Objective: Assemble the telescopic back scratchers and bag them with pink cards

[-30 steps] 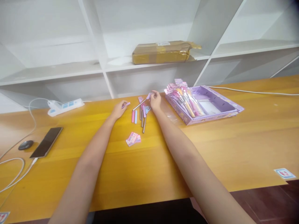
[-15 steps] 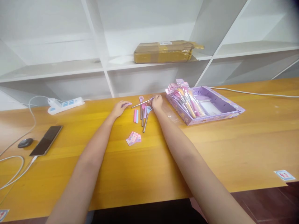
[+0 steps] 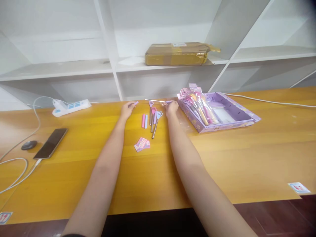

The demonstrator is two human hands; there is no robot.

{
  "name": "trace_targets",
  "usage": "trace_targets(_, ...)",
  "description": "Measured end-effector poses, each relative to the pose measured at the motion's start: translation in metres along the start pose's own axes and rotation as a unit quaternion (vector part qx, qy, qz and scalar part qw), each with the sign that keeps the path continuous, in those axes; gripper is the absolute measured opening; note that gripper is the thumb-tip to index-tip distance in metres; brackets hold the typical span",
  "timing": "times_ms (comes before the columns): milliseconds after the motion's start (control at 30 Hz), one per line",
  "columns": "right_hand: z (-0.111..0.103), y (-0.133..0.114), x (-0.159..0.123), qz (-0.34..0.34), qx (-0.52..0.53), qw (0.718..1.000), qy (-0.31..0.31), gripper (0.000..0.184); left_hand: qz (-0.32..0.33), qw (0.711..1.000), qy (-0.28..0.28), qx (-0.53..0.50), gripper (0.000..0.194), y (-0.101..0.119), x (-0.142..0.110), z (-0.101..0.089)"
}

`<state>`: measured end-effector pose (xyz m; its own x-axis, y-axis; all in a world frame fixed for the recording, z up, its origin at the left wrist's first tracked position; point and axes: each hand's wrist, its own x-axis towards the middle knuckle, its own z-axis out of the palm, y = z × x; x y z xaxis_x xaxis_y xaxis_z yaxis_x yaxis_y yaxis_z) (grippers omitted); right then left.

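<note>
My right hand (image 3: 172,107) is closed on the head end of a thin metal telescopic scratcher (image 3: 156,100), whose rod points left, level above the table. My left hand (image 3: 127,108) pinches a small purple handle sleeve (image 3: 135,103). Between my hands several small scratchers (image 3: 153,118) with pink, blue and purple claw heads lie on the wooden table (image 3: 247,148). A pink sleeve and a blue sleeve (image 3: 144,120) lie side by side just left of them. A small stack of pink cards (image 3: 142,144) lies nearer to me.
A purple tray (image 3: 232,123) with packaged scratchers stands right of my right hand. A phone (image 3: 50,143), a black mouse (image 3: 29,144), white cables and a power strip (image 3: 71,107) are at the left. A brown parcel (image 3: 180,53) lies on the white shelf behind.
My right hand has turned the scratcher so its rod lies level and points left, drawn out from the purple sleeve. My left hand stayed pinched on the sleeve.
</note>
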<state>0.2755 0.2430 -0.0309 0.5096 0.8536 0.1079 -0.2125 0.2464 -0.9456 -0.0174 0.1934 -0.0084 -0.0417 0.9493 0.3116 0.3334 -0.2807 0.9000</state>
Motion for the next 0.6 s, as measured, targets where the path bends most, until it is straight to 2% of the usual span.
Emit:
trace_targets(133,0.005,-0.004,-0.001,0.047,0.015,0.998,0.048,0.016,0.001,1.000,-0.014,-0.026,0.030,0.006,-0.003,0.013)
trace_targets(267,0.014,-0.003,-0.011,0.054,0.017,0.997,0.060,0.016,0.001,0.999,-0.023,-0.044,0.025,0.009,-0.005,0.023)
trace_targets(467,0.016,-0.001,-0.012,0.038,0.011,0.996,0.082,0.016,-0.019,0.997,0.000,-0.069,0.022,0.004,0.001,0.018)
trace_targets(600,0.015,0.000,-0.007,0.027,0.008,0.997,0.077,0.014,-0.041,0.994,-0.011,-0.100,0.026,0.004,0.001,0.016)
